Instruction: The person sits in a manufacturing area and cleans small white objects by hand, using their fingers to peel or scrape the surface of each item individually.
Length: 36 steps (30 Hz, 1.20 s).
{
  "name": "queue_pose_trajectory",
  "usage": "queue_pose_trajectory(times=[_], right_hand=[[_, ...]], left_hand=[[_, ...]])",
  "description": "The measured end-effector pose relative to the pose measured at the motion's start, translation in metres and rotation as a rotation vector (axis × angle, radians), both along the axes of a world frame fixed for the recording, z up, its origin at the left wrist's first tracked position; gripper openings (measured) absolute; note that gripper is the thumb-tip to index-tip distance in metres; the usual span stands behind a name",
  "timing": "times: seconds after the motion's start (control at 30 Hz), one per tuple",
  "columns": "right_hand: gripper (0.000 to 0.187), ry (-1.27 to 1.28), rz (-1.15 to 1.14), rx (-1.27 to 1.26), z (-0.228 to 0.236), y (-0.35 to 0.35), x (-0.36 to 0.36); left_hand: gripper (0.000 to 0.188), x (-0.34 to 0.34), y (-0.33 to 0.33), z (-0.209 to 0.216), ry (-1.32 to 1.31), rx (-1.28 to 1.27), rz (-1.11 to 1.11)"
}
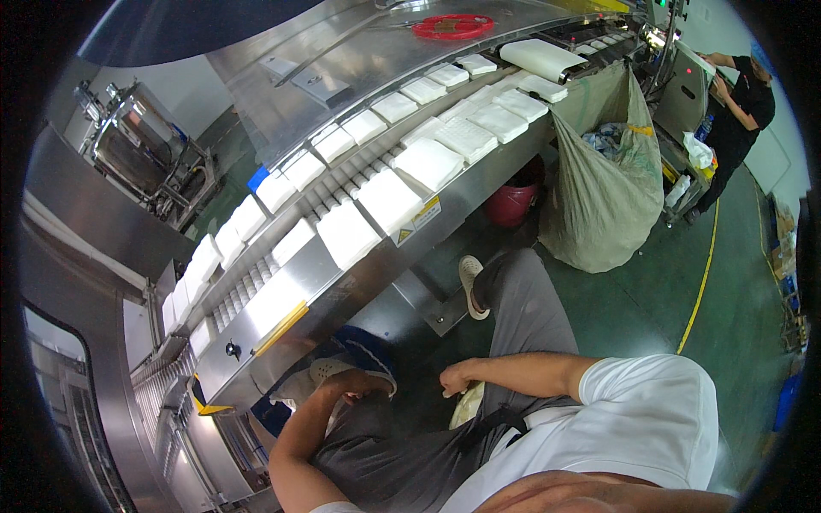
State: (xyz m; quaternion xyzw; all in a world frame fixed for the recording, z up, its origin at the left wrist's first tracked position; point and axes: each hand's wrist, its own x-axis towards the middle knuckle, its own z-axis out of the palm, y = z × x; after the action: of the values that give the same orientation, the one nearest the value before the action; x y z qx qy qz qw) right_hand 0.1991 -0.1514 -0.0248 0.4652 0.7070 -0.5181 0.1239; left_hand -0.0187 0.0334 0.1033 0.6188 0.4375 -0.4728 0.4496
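I sit with both arms lowered toward my lap, beside a machine line carrying white folded sheet stacks (346, 232). My left hand (352, 382) hangs bent at the wrist next to a light shoe (329, 369) on my raised foot. Its fingers are mostly hidden, so its grip does not show. Over by my other leg, my right hand (456, 377) has its fingers curled closed. A pale yellowish object (467, 405) lies just below it; whether the hand touches it is unclear.
The metal conveyor edge (342, 295) runs diagonally before me. A large cloth sack (599, 205) and a red bucket (515, 195) stand on the right. A co-worker (746, 103) in black is at a machine farther off. A coiled red hose (453, 27) rests on the metal top.
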Motion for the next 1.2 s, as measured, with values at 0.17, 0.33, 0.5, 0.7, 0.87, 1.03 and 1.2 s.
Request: queue_pose_trajectory(times=[0.17, 0.33, 0.5, 0.7, 0.87, 1.03, 1.2], right_hand=[[0.045, -0.010, 0.012, -0.017, -0.008, 0.001, 0.000], [0.044, 0.025, 0.032, 0.024, -0.007, 0.002, -0.001], [0.045, 0.001, 0.051, -0.016, -0.016, 0.000, 0.001], [0.045, -0.012, 0.024, -0.069, -0.011, 0.001, 0.001], [0.042, 0.024, 0.025, 0.005, -0.011, 0.001, 0.000], [0.042, 0.022, 0.065, 0.029, -0.015, 0.002, -0.002], [0.042, 0.015, 0.024, 0.040, -0.026, 0.000, -0.002]], left_hand=[[0.085, 0.023, -0.013, 0.061, 0.051, 0.032, 0.063], [0.080, 0.011, -0.009, 0.034, 0.011, 0.058, 0.050], [0.072, 0.008, 0.000, 0.009, 0.019, 0.043, -0.011], [0.073, 0.017, -0.007, 0.036, 0.006, 0.057, 0.034], [0.075, 0.007, -0.003, 0.021, 0.017, 0.066, -0.009], [0.072, 0.012, -0.006, 0.031, 0.020, 0.075, -0.006], [0.062, 0.014, -0.007, 0.030, -0.001, 0.105, -0.047]])
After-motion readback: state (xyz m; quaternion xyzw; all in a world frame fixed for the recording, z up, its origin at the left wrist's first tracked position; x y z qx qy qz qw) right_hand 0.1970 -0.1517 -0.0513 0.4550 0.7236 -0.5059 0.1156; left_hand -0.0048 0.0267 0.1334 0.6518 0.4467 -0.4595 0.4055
